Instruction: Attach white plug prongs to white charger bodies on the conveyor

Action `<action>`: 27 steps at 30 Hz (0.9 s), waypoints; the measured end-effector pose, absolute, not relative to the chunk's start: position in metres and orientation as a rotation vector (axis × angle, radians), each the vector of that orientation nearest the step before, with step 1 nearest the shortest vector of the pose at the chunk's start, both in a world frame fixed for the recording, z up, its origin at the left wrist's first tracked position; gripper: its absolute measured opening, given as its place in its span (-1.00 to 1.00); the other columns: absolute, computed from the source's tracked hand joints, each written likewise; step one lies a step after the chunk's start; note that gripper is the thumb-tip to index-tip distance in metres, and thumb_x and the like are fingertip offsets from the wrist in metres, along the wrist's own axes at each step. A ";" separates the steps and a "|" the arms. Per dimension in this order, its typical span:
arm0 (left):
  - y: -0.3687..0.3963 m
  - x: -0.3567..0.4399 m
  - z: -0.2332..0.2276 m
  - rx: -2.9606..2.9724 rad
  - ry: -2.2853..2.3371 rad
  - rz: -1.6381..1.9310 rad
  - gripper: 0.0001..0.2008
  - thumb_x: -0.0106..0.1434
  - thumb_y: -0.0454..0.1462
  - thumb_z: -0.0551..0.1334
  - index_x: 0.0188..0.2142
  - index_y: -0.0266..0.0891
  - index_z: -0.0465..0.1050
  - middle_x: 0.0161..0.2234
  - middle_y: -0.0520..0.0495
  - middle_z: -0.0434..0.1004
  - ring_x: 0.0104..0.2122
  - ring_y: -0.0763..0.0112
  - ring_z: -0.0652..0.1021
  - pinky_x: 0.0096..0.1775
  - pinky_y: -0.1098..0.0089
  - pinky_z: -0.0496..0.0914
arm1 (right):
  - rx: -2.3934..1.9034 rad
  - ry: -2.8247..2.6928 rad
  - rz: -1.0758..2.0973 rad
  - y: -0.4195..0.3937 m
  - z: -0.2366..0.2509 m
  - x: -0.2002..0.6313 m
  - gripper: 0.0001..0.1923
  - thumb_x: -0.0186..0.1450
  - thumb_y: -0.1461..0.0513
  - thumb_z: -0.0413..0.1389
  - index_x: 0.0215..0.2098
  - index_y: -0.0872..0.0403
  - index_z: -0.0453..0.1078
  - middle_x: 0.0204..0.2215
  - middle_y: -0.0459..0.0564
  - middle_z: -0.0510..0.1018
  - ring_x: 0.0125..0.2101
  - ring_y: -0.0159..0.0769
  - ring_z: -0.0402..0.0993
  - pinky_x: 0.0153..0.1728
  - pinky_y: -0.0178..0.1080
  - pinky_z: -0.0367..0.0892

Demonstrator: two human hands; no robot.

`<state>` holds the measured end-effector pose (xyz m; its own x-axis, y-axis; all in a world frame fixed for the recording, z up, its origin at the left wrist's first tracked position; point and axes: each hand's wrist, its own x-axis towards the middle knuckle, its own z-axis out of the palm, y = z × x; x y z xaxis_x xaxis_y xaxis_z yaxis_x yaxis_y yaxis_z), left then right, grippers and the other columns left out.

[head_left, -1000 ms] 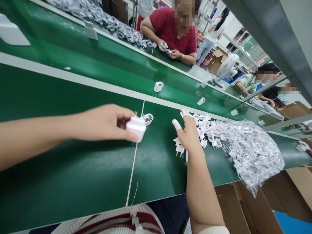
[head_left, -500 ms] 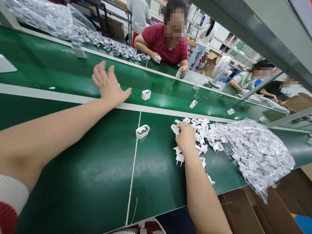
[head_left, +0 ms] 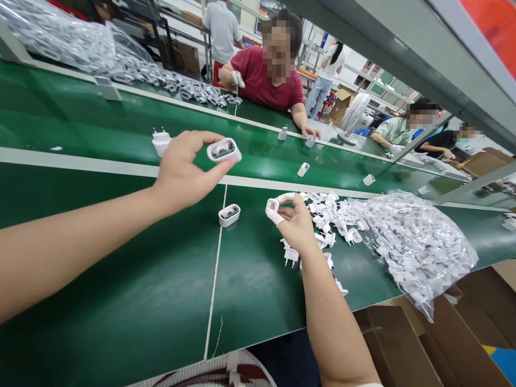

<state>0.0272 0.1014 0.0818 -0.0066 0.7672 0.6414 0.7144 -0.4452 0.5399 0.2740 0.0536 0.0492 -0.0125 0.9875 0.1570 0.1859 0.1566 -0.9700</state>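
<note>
My left hand (head_left: 187,169) grips a white charger housing (head_left: 223,150) between thumb and fingers, its open end showing electronics inside. It is held over the edge of the green conveyor belt. My right hand (head_left: 296,220), with white coverings on its fingertips, pinches a small white plug cover (head_left: 272,206) just left of a loose heap of plug covers (head_left: 338,215). A second open charger housing (head_left: 229,215) stands on the green table between my hands. Behind my left hand, a charger with two pins pointing up (head_left: 162,141) stands on the belt.
A clear plastic bag (head_left: 423,247) full of plug covers lies at the right, above cardboard boxes (head_left: 399,338). More housings (head_left: 303,169) lie along the belt (head_left: 258,156). Opposite, a co-worker in red (head_left: 258,70) touches a charger on the belt. A metal beam (head_left: 363,59) crosses overhead.
My left hand has closed on a charger housing from the belt and lifted it. My right hand has drawn a plug cover leftward from the heap. The co-worker opposite has moved both hands.
</note>
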 end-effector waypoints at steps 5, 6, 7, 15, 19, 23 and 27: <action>-0.007 0.028 0.066 2.239 1.110 1.305 -0.76 0.30 -0.14 0.38 -0.06 -0.08 0.51 -0.14 0.00 0.63 -0.19 0.26 0.60 -0.09 0.26 0.50 | -1.064 -1.343 1.217 0.047 0.061 0.269 -0.33 -0.12 0.17 0.52 -0.06 -0.02 0.44 -0.30 -0.16 0.56 -0.30 -0.34 0.57 -0.11 -0.16 0.55; -0.017 0.031 0.057 2.194 1.074 1.198 -0.77 0.31 -0.13 0.37 -0.07 -0.07 0.53 -0.14 0.00 0.64 -0.20 0.26 0.61 -0.09 0.25 0.51 | -1.039 -1.331 1.261 0.046 0.062 0.268 -0.37 -0.14 0.17 0.53 -0.12 -0.02 0.47 -0.29 -0.14 0.58 -0.31 -0.33 0.56 -0.15 -0.17 0.56; -0.022 0.034 0.047 2.138 1.069 1.109 -0.79 0.32 -0.12 0.35 -0.08 -0.07 0.55 -0.15 -0.01 0.65 -0.19 0.25 0.62 -0.09 0.25 0.51 | -1.019 -1.320 1.293 0.046 0.063 0.268 -0.42 -0.15 0.15 0.53 -0.18 -0.01 0.49 -0.29 -0.13 0.60 -0.34 -0.34 0.54 -0.22 -0.19 0.55; -0.006 0.040 0.003 2.054 1.096 0.899 -0.60 0.33 -0.04 0.32 0.09 -0.10 0.50 0.00 -0.08 0.60 0.01 0.14 0.56 0.09 0.13 0.45 | -1.007 -1.356 1.343 0.035 0.072 0.261 -0.72 0.06 0.06 0.47 -0.33 -0.01 0.60 -0.41 -0.13 0.60 -0.50 -0.42 0.47 -0.45 -0.29 0.47; 0.000 0.034 -0.001 1.954 1.130 0.866 -0.53 0.25 0.06 0.38 0.05 -0.12 0.53 -0.01 -0.10 0.60 0.00 0.10 0.54 0.04 0.15 0.47 | -0.927 -1.596 1.179 0.025 0.075 0.257 -0.79 0.13 0.10 0.45 -0.40 -0.02 0.58 -0.22 -0.06 0.61 -0.23 -0.27 0.58 -0.19 -0.15 0.58; 0.004 0.033 -0.001 1.920 1.093 0.891 -0.68 0.28 0.01 0.35 -0.10 -0.11 0.59 -0.12 -0.08 0.63 -0.07 0.13 0.55 -0.02 0.19 0.46 | -1.055 -1.767 1.010 0.013 0.079 0.257 -0.61 0.19 0.13 0.43 -0.03 -0.08 0.54 -0.06 -0.02 0.62 -0.18 -0.25 0.61 -0.07 -0.10 0.59; 0.005 0.034 0.000 1.900 1.080 0.896 -0.68 0.28 0.01 0.34 -0.10 -0.11 0.60 -0.13 -0.07 0.63 -0.07 0.12 0.55 -0.05 0.19 0.45 | -1.090 -1.955 0.839 0.004 0.084 0.256 -0.70 0.20 0.22 0.43 -0.11 -0.07 0.56 -0.23 -0.08 0.67 -0.27 -0.26 0.62 -0.17 -0.16 0.58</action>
